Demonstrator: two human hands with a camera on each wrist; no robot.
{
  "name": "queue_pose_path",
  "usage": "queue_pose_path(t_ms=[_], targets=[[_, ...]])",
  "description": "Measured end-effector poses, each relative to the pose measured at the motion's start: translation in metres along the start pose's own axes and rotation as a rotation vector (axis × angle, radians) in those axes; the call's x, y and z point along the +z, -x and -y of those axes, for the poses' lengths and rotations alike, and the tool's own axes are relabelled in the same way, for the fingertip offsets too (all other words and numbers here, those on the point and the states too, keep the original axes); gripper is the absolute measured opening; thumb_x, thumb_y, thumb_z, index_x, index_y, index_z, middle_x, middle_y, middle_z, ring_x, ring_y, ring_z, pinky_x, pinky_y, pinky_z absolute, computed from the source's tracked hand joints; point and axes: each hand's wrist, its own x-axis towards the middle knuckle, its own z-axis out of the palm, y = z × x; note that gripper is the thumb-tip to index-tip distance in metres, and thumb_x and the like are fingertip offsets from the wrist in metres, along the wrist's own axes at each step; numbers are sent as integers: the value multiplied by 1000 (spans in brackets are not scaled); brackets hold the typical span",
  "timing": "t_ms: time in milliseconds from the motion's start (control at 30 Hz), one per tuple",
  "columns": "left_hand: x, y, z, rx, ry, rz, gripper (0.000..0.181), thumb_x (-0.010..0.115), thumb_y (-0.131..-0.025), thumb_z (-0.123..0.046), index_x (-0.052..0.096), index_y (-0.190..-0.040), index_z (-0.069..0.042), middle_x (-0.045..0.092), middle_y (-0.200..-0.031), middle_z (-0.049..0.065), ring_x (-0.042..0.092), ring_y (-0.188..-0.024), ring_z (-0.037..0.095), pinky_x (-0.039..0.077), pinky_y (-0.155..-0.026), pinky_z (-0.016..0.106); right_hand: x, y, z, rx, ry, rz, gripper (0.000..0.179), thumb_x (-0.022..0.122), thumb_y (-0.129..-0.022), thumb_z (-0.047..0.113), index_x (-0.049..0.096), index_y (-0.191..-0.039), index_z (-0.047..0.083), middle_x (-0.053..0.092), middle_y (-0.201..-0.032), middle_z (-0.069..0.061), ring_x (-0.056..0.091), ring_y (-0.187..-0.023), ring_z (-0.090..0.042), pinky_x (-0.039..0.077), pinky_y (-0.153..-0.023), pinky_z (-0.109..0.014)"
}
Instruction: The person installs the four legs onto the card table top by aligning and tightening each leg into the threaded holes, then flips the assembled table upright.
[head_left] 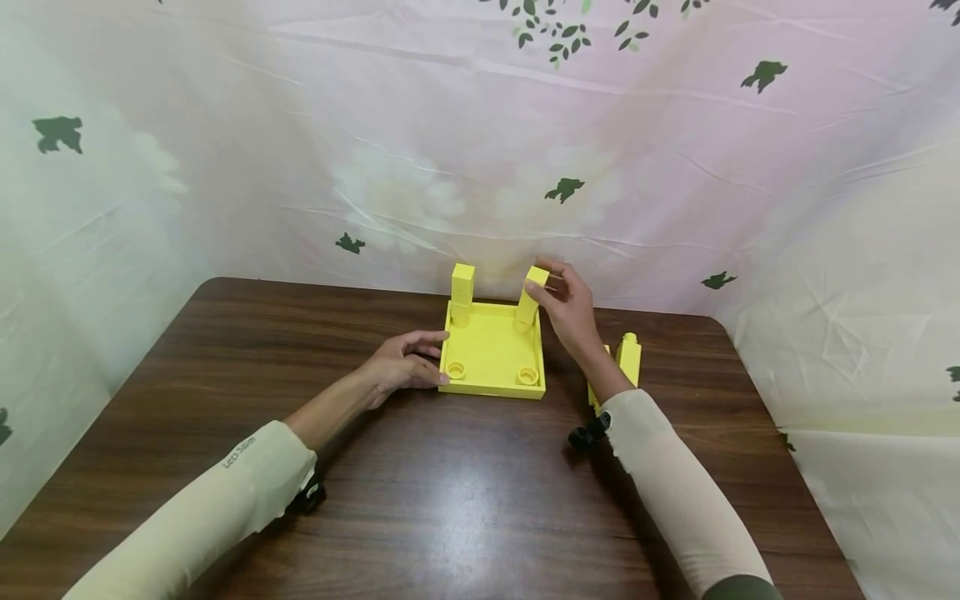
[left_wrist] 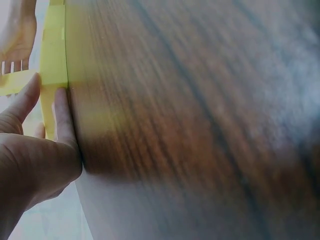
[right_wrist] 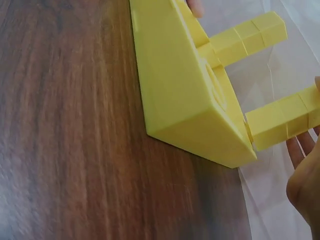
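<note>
Nearest, the left grip [head_left: 401, 365] lies loosely spread against the left wall and near-left corner of the yellow tray [head_left: 491, 346], touching rather than clasping it; with so light a brace, a sideways push could make the tray slide or swivel. Just right of this grip, inside the tray, sits the near-left ring socket [head_left: 456, 378], and farther right the near-right ring socket [head_left: 527, 384], both without posts. Toward the wearer from the right grip [head_left: 572, 310], loose posts [head_left: 630, 358] lie beside and partly under the line of the right forearm [head_left: 609, 375], where a careless withdrawal could knock them. The right grip itself is narrowed on the upper part of the far-right post [head_left: 528, 307], thumb on one side, fingers behind; held so high, the post could lever over or bind at its foot, and whether it is fully seated I cannot tell. Left of that grip, the far-left post [head_left: 462, 292] stands unheld and might tip if the tray jolts. Beneath both grips runs a dark, wood-grained tabletop [head_left: 375, 517], glossy enough to throw back a pale glare and perhaps to let the tray skid. Beyond the grips, creased pale backdrop cloth [head_left: 420, 108] with green leaf prints [head_left: 566, 40] hangs behind and at both sides.
</note>
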Motion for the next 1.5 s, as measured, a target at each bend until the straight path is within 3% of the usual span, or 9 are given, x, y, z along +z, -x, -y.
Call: queue_pose_path(t_ms=[100,200,400,567,667,867,1000,1233,1500], targets=[[1,-1,1,2,-1,2,86,89,-89,9,57,-166,-15,56,-154,21,72,-106,19,69,-95,30,-4,1,3,33,-28,54,49,74,-110,13,66,-158,9,69,-154,-20,70,-122,-9,59,-100,-17],[0,-1,2,4,-1,0,86,89,-89,9,57,-166,-15,56,-154,20,72,-106,19,69,-95,30,-6,1,4,51,-24,65,49,76,-109,15,67,-157,10,75,-144,-22,73,-116,-7,61,-95,-17],[1,-2,3,15,0,-3,86,89,-90,9,57,-166,-15,56,-155,21,72,-105,18,69,-95,29,-3,2,1,21,4,-4,48,86,-102,13,70,-146,3,75,-115,8,69,-102,-4,58,-85,-16],[1,-2,4,20,-1,-7,86,89,-90,9,57,-166,-14,55,-156,21,72,-104,17,69,-94,29,2,1,-2,-26,-13,-39,45,90,-96,5,66,-133,-5,68,-101,5,62,-91,-10,53,-79,-20],[0,-1,3,17,0,-10,86,89,-90,9,57,-166,-15,55,-156,21,72,-104,17,69,-94,29,3,0,-2,-18,4,-23,45,88,-99,6,67,-137,-3,71,-111,-5,64,-98,-10,54,-87,-21],[0,0,2,16,-7,-9,86,90,-89,7,57,-165,-16,56,-156,21,72,-105,18,69,-94,29,-3,1,5,39,-106,66,53,72,-109,7,60,-161,1,61,-163,-26,67,-123,-3,56,-106,-16],[1,0,3,18,-13,-6,86,90,-89,7,58,-165,-16,56,-156,20,72,-106,18,68,-93,28,-7,1,6,57,-193,95,50,66,-111,1,58,-161,-4,64,-157,-33,75,-118,-3,61,-104,-17],[3,-1,2,24,-19,5,86,90,-89,7,57,-166,-16,56,-156,21,72,-107,19,68,-94,29,-9,3,8,72,-27,55,51,80,-106,12,66,-155,3,72,-131,2,69,-112,-7,60,-95,-16],[1,1,2,13,-34,-8,86,90,-90,5,57,-166,-17,55,-157,20,71,-107,19,68,-94,28,-9,-1,8,78,113,111,60,82,-107,22,62,-162,14,61,-159,-15,61,-128,-29,53,-117,-49]])
